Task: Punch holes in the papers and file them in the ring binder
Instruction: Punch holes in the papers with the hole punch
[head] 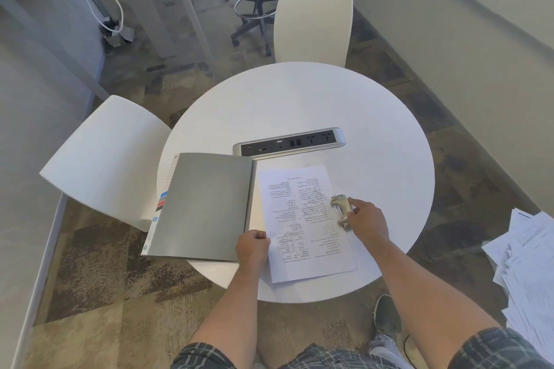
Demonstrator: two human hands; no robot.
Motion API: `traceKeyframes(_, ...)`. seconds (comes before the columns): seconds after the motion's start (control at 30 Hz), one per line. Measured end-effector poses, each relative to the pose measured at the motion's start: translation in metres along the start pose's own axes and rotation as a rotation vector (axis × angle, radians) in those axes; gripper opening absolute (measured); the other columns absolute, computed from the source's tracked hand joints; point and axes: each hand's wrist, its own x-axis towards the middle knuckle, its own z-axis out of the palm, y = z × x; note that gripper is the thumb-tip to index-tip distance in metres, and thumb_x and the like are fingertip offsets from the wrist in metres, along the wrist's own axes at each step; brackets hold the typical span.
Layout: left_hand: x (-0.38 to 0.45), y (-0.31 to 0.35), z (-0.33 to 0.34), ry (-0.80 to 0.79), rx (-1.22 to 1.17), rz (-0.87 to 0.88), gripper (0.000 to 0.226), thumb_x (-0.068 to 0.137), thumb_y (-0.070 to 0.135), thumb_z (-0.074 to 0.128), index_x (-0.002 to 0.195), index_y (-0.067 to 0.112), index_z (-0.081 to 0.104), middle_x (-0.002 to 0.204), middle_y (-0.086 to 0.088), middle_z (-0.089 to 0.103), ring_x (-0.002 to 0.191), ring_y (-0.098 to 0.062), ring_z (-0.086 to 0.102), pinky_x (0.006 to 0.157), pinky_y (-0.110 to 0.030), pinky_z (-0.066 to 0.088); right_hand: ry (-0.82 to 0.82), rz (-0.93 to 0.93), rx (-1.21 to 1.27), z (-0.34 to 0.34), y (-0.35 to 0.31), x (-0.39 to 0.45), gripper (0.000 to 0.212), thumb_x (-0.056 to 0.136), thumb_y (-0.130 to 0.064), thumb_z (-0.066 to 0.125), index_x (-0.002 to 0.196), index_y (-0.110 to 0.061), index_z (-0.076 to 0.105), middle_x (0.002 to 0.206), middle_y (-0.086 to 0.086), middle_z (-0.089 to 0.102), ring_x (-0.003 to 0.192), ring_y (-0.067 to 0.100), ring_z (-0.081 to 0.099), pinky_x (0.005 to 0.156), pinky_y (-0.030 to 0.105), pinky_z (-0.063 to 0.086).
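Right now papers lie lower centre of frame on table, beside open binder. R hand fingers touch hole punch at sheet's right edge; L hand, curled closed, pins papers' left edge. Risk: stack skews w/ punch push, so holes land crooked.

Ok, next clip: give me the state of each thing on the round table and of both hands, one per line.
Ring binder: open, grey cover folded out to the left.
Papers: flat on the table beside the cover, printed side up.
Hole punch: sitting on the right edge of the papers.
Right hand: fingers on the hole punch.
Left hand: fisted at the papers' near left edge.
Power strip: nothing plugged in.
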Motion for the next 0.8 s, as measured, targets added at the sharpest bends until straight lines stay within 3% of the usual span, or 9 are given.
traceKeyframes(0.17,-0.005,-0.001,0.003,0.006,0.010,-0.002,0.018,0.082,0.002,0.068,0.074,0.018,0.071,0.086,-0.003,0.076,0.089,-0.026,0.073,0.085,-0.043,0.062,-0.011,0.019,0.022,-0.001,0.001,0.002,0.048,0.094,-0.013,0.055,0.138,-0.029,0.062,0.092,-0.004,0.065,0.084,0.019,0.064,0.071,0.029,0.049)
traceKeyframes(0.3,-0.010,0.001,0.005,0.032,0.002,-0.011,0.021,0.083,-0.001,0.065,0.072,0.016,0.069,0.084,-0.002,0.074,0.083,-0.024,0.069,0.076,-0.034,0.059,-0.012,0.031,0.024,0.000,0.001,0.001,0.047,0.095,-0.015,0.054,0.138,-0.032,0.062,0.092,-0.004,0.069,0.080,0.018,0.065,0.064,0.028,0.047)
traceKeyframes(0.5,-0.016,0.007,0.009,0.052,0.023,0.014,0.018,0.083,-0.002,0.061,0.078,0.011,0.072,0.077,0.003,0.069,0.074,-0.017,0.063,0.056,-0.023,0.045,-0.011,0.055,0.037,0.001,0.000,-0.002,0.047,0.093,-0.016,0.055,0.137,-0.034,0.063,0.102,-0.002,0.075,0.088,0.019,0.069,0.070,0.031,0.054)
traceKeyframes(0.67,-0.018,0.009,0.010,0.050,0.044,0.027,0.021,0.083,-0.003,0.058,0.075,0.013,0.069,0.074,0.005,0.068,0.070,-0.015,0.062,0.054,-0.022,0.044,-0.017,0.064,0.017,0.001,-0.001,-0.005,0.048,0.093,-0.018,0.056,0.137,-0.036,0.062,0.100,-0.003,0.076,0.090,0.020,0.070,0.076,0.034,0.058)
traceKeyframes(0.8,-0.018,0.010,0.009,0.052,0.065,0.050,0.020,0.084,-0.002,0.059,0.079,0.014,0.070,0.078,0.005,0.069,0.072,-0.014,0.062,0.054,-0.021,0.044,0.008,0.043,-0.082,-0.001,-0.004,-0.008,0.050,0.092,-0.020,0.055,0.139,-0.038,0.060,0.117,-0.004,0.073,0.097,0.022,0.070,0.078,0.034,0.056)
